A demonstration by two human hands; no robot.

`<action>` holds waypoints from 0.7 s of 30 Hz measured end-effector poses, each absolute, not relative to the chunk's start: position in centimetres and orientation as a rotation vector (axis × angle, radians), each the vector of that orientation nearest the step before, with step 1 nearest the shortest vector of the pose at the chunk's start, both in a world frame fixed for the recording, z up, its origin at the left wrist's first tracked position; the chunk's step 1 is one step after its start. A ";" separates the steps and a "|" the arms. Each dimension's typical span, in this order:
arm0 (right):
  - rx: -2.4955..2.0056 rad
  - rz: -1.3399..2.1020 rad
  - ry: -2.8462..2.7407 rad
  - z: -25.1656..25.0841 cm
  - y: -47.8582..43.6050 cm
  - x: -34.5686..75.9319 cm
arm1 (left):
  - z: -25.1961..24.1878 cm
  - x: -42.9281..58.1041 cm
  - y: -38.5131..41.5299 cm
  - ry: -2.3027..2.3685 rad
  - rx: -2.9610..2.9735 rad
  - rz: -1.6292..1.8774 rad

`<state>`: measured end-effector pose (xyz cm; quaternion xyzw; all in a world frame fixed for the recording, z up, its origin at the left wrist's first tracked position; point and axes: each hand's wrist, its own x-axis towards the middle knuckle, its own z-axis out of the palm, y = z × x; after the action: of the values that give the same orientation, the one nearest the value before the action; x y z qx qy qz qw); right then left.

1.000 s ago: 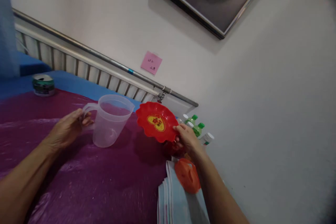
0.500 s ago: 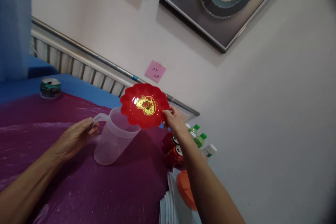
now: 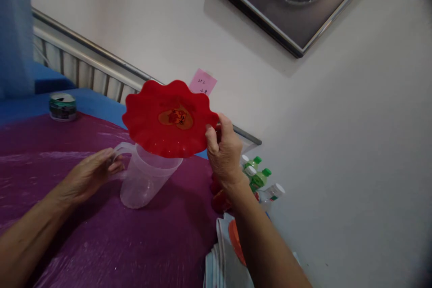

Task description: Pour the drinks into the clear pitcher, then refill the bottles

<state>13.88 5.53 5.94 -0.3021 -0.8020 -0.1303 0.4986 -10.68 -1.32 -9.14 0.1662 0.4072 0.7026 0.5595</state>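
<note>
My right hand (image 3: 223,152) pinches the rim of a red scalloped plastic plate (image 3: 168,119), held tipped over the mouth of a clear plastic measuring jug (image 3: 145,180) so that its underside faces me. The jug stands upright on the purple sheet (image 3: 111,238). My left hand (image 3: 91,173) is wrapped round the jug's handle. The plate hides the jug's rim.
A tape roll (image 3: 62,106) sits at the far left on the blue cover. Green-capped bottles (image 3: 258,175) and red cans (image 3: 219,198) stand by the wall on the right. Folded cloths (image 3: 222,261) with an orange lid (image 3: 236,243) lie near the front edge. A metal rail (image 3: 91,60) runs behind.
My right hand lifted the red plate from the table's right side up and left, and turned it over above the jug. The left hand stayed on the jug's handle.
</note>
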 end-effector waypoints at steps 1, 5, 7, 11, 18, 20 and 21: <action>-0.680 -0.350 -1.941 5.8 5.2 13.9 | -9.3 -10.7 -1.3 0.966 0.407 1.647; -0.547 -0.408 -1.920 4.7 4.0 14.2 | -9.7 -10.8 -1.5 0.996 0.523 1.630; -0.522 -0.419 -1.888 3.9 3.6 14.5 | -9.4 -10.9 -1.8 1.053 0.590 1.721; -0.486 -0.372 -1.831 2.1 3.4 14.9 | -6.8 -11.1 -2.6 1.364 0.863 1.807; -0.515 -0.147 -1.734 0.5 3.0 14.4 | -1.8 -10.1 -1.2 1.757 1.216 1.749; -0.601 0.011 -1.669 -0.1 3.1 14.2 | -1.4 -9.9 -0.4 1.776 1.163 1.798; -0.659 0.106 -1.632 -0.5 3.2 14.1 | -1.4 -9.7 0.0 1.784 1.130 1.826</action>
<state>14.13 3.24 -0.49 -0.2886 -0.7144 0.0466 0.6357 -9.73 0.02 -1.38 0.3986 0.6292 0.6441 0.1739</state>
